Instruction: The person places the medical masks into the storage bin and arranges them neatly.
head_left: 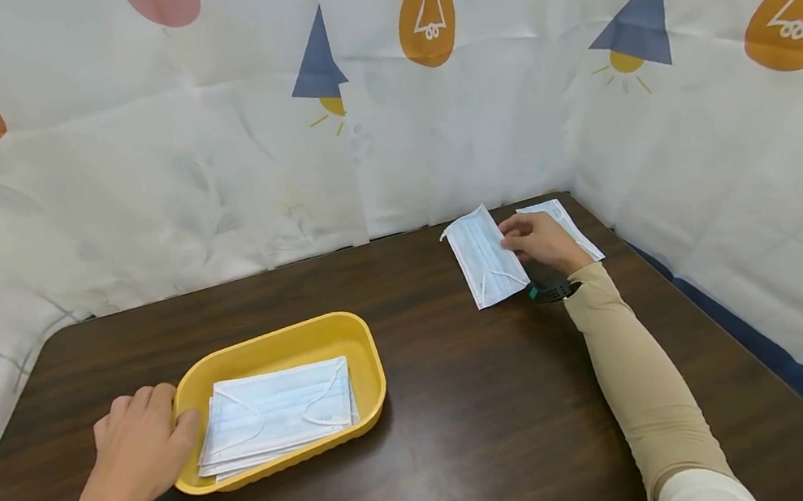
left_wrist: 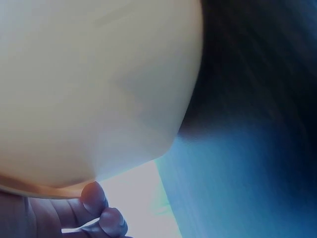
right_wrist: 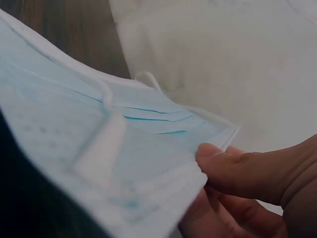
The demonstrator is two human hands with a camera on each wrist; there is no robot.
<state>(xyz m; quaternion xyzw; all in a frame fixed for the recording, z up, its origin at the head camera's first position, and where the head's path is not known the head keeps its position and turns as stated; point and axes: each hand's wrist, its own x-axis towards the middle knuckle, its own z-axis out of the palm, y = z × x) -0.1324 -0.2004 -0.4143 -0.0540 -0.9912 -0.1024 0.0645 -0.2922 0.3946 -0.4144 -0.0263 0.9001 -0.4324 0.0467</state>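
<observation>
Between thumb and fingers my right hand (head_left: 543, 240) pinches the edge of a light blue face mask (head_left: 485, 256), held tilted near the table's far right corner. Close up in the right wrist view, the mask (right_wrist: 148, 129) shows its pleats and white ear loops. Another face mask (head_left: 564, 225) lies partly hidden behind that hand. At the left, my left hand (head_left: 144, 441) grips the left rim of a yellow basket (head_left: 286, 344), thumb inside and fingers outside. In the basket lies a stack of blue face masks (head_left: 279, 410) with loops on top.
A dark brown wooden table (head_left: 465, 440) carries everything. White curtain (head_left: 251, 152) printed with lamps and bulbs hangs along the back and right edges. A dark watch band (head_left: 554, 291) circles the right wrist.
</observation>
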